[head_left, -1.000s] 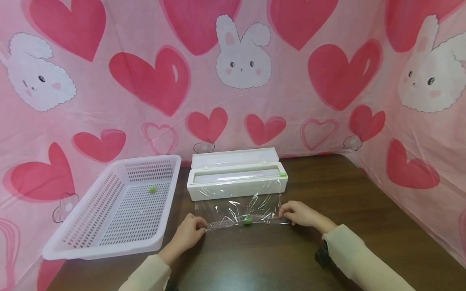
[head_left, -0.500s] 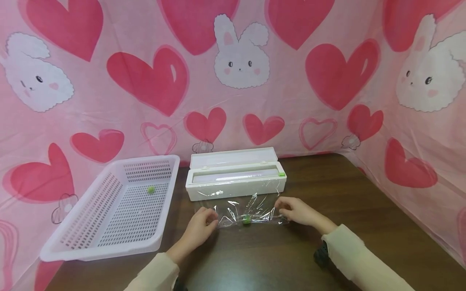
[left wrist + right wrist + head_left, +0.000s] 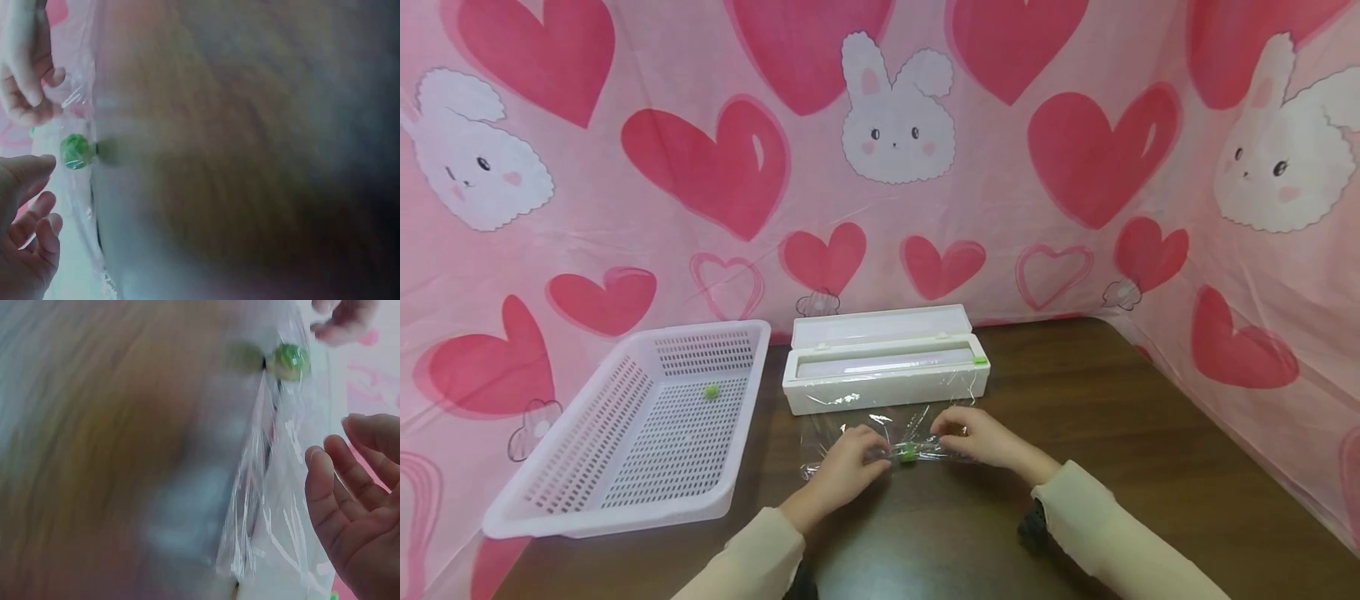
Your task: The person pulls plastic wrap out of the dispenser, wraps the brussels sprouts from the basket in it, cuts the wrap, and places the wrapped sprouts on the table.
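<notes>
A Brussels sprout [image 3: 908, 452] lies on the table under the front edge of a sheet of plastic wrap [image 3: 250, 506], which runs out from a white wrap dispenser [image 3: 887, 392]. Just left of the sprout is my left hand [image 3: 853, 460], its thumb and fingers loosely bent with a gap between them. On the other side my right hand [image 3: 981, 437] hovers over the wrap, its fingers curved and apart in the right wrist view. Neither hand holds anything. The wrist views show the sprout [image 3: 76, 151] between both hands, with the wrap creased around it.
The dispenser's lid [image 3: 883, 325] stands raised at the back, and a green slider [image 3: 981, 360] sits at its right end. To the left is a white perforated basket [image 3: 730, 492] with another sprout [image 3: 711, 391] inside. A pink curtain with hearts hangs behind the table.
Both hands have let go of the wrap's front corners and moved inward toward the sprout. The wrap's front edge is now slacker and lies creased around the sprout.
</notes>
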A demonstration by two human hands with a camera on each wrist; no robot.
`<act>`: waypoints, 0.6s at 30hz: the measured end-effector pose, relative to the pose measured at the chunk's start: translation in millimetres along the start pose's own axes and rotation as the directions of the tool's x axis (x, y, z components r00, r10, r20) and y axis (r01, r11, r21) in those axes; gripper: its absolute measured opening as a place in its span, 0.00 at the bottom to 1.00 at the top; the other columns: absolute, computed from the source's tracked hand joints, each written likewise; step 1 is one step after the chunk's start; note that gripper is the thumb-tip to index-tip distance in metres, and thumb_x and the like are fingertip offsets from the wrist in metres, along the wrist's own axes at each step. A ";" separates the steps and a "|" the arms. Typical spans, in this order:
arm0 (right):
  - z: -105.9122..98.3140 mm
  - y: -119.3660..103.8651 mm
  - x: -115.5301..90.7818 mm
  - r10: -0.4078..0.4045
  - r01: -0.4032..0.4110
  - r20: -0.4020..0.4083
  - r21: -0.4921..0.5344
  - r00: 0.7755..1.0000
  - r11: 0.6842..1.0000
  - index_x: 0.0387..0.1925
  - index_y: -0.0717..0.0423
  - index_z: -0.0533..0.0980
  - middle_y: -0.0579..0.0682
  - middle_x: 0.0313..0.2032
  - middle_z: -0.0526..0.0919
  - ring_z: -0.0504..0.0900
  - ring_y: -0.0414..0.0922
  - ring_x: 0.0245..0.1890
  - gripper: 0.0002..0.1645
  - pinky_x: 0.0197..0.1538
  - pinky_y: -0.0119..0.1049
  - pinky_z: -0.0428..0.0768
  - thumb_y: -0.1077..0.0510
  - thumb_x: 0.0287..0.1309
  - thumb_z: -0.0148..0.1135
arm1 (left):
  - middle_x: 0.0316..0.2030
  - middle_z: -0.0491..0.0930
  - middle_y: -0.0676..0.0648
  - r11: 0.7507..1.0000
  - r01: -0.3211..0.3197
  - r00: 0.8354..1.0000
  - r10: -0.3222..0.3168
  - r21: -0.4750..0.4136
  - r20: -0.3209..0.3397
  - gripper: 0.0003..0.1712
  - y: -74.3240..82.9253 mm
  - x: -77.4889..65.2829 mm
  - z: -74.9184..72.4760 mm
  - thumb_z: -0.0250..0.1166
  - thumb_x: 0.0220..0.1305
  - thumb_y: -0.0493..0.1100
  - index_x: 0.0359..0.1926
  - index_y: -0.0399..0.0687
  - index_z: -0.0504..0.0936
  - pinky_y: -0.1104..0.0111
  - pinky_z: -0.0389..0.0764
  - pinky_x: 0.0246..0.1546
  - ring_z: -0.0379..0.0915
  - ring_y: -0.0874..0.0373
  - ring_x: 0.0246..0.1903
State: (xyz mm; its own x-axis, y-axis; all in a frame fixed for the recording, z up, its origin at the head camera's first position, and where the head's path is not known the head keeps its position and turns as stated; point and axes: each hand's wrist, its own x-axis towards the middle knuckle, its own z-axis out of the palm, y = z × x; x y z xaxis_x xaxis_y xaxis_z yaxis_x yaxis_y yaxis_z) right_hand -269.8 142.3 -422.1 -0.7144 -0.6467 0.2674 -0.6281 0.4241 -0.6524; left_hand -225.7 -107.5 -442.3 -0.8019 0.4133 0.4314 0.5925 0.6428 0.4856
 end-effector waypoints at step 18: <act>21.6 -5.6 19.3 -0.005 0.015 0.104 -0.094 0.995 0.995 0.42 0.56 0.81 0.45 0.40 0.80 0.76 0.42 0.42 0.12 0.47 0.40 0.74 0.64 0.53 0.63 | 0.33 0.78 0.48 0.994 -0.056 0.997 0.050 0.095 0.063 0.12 0.0 11.0 7.1 0.69 0.50 0.39 0.37 0.41 0.82 0.63 0.73 0.38 0.72 0.55 0.36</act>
State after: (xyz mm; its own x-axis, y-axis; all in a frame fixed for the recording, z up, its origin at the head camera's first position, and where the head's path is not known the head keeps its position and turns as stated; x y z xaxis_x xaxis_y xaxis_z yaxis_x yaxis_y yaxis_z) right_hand -273.5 113.8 -428.6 -0.6751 -0.7113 0.1958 -0.6651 0.4719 -0.5788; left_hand -235.1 -98.4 -443.0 -0.7746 0.4847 0.4063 0.6264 0.6770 0.3864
